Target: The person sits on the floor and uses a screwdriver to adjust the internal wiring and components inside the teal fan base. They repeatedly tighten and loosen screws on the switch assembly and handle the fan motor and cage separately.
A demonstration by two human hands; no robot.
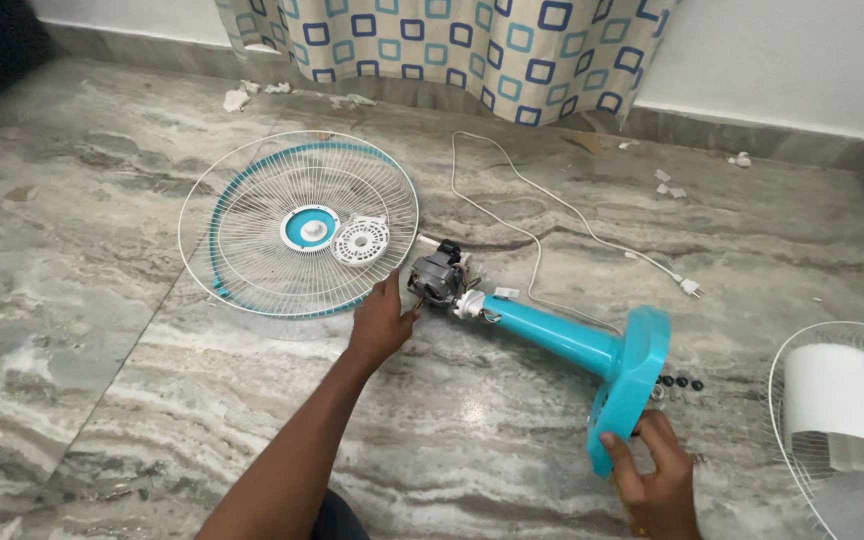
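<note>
Right hand [652, 470], wrist cropped, grips fan base [632, 385].

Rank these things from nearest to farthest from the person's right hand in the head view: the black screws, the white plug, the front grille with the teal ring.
1. Black screws, just above the right hand.
2. White plug, farther up.
3. Front grille, far left.

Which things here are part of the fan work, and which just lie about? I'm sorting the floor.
In hand:
left hand at motor
right hand on teal base
front grille
screws

Lying about:
paper scraps
curtain
</note>
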